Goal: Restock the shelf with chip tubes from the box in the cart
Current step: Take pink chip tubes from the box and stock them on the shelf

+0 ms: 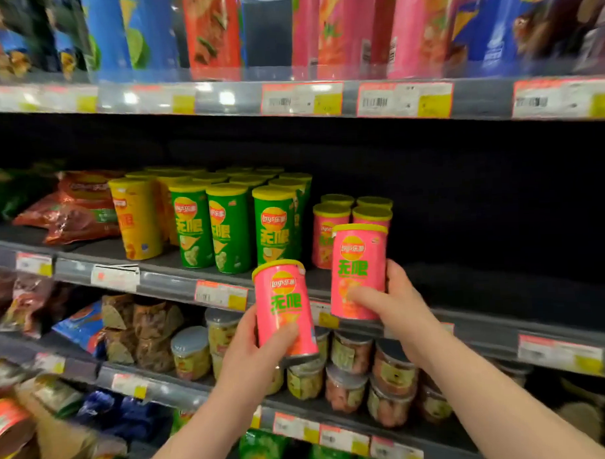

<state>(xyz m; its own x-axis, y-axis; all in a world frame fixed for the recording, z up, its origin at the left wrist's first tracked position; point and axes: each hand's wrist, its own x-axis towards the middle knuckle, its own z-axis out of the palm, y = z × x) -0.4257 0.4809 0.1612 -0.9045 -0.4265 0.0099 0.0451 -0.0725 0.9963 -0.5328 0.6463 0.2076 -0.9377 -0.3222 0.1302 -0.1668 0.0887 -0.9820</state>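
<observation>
Head view — the left hand (260, 347) curls round one pink chip tube (285, 309); at its 2 o'clock, the right hand (396, 301) grips a second pink tube (359, 272) at the shelf (486, 326) edge.

One pink chip tube (284, 307) is gripped, slightly tilted, in the left hand (250, 351). A second pink tube (359, 272) is held upright by the right hand (399, 305) at the front edge of the shelf (467, 285), just before the shelved pink tubes (330, 228). Green tubes (225, 228) stand left of these.

red snack bags (75, 216) left; clear lidded jars (190, 353) lower centre; price labels (301, 99) top
</observation>
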